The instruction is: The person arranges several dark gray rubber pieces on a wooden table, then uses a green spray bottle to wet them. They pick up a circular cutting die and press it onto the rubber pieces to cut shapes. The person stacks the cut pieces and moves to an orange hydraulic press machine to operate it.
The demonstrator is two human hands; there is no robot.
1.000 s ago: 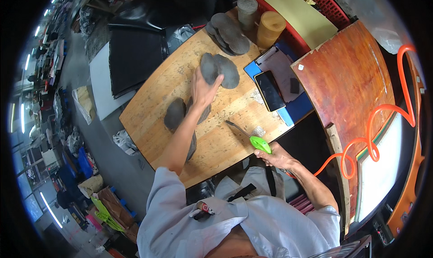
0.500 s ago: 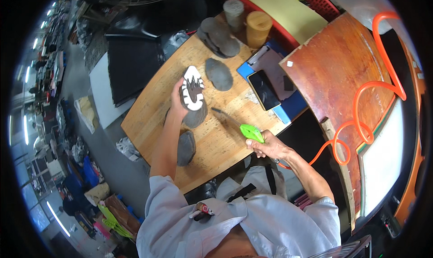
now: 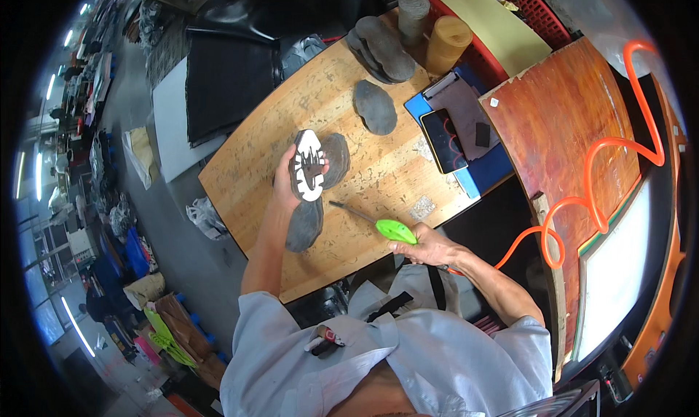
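- Plastic bag [image 3: 206, 219]: crumpled, pale, on the floor beside the table [image 3: 244, 162].
- Black sheets [image 3: 226, 93]: lie on a white board [image 3: 169, 151] past the table's left edge.
- Left hand [image 3: 285, 182]: closed firmly around the patterned sole, thumb at its left edge, fingertips showing at its right.
- Patterned sole [image 3: 309, 171]: white and dark, gripped over the left part of the table, its narrow length running away from the person.
- Two grey soles: one [image 3: 304, 229] lies nearer the person, the other [image 3: 336, 158] to the right; the patterned sole hides part of each.
- Shirt pocket: a small red-and-white item [image 3: 331, 335] pokes out; its print is too small to read.
- Lone grey sole [image 3: 375, 107]: flat on the table, near a stack of soles [image 3: 382, 49] at the far edge.
- Air gun [image 3: 395, 231]: green, nozzle pointing left, its tip near the patterned sole.
- Grey cylinder [image 3: 413, 16] and yellow cylinder [image 3: 448, 42]: side by side, behind the stack.
- Right hand [image 3: 429, 246]: fingers wrapped tightly about the gun's rear.
- Phone [image 3: 443, 142]: on a blue clipboard [image 3: 496, 175], reddish curves on its dark screen.
- Red-brown board [image 3: 568, 126]: bears a small white label [image 3: 494, 102], its marks illegible.
- Hose [image 3: 598, 171]: orange, coiling in front of the board.
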